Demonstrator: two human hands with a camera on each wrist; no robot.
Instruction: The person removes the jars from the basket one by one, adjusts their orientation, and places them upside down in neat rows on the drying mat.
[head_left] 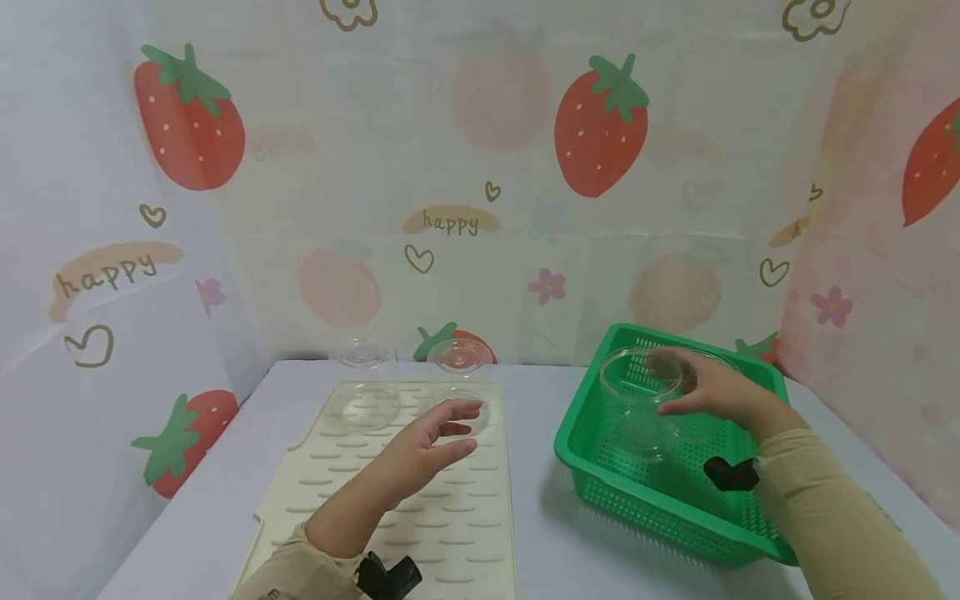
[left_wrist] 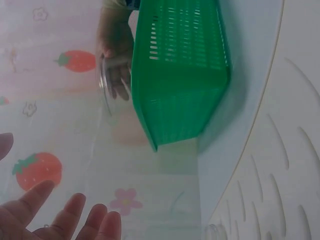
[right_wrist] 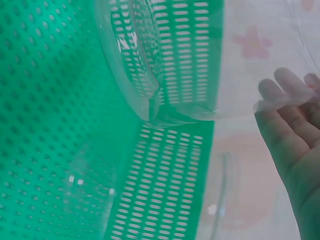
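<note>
My right hand (head_left: 708,387) holds a clear cup (head_left: 637,417) by its rim side, over the green basket (head_left: 581,475). Through the see-through wall of this cup (right_wrist: 185,107), the fingers show in the right wrist view. Another clear cup (right_wrist: 90,187) sits lower in the basket, partly hidden behind the hand in the head view. My left hand (head_left: 435,442) hovers above the beige ridged mat (head_left: 420,542), fingers apart and holding nothing. Just beyond it, a clear cup (head_left: 459,358) stands upside down on the mat, beside a second upturned cup (head_left: 365,358).
A white table (head_left: 540,542) carries the mat on the left and the basket on the right. Behind it hangs a strawberry-print cloth (head_left: 510,275), which also runs along both sides. Raised basket walls surround the cups there.
</note>
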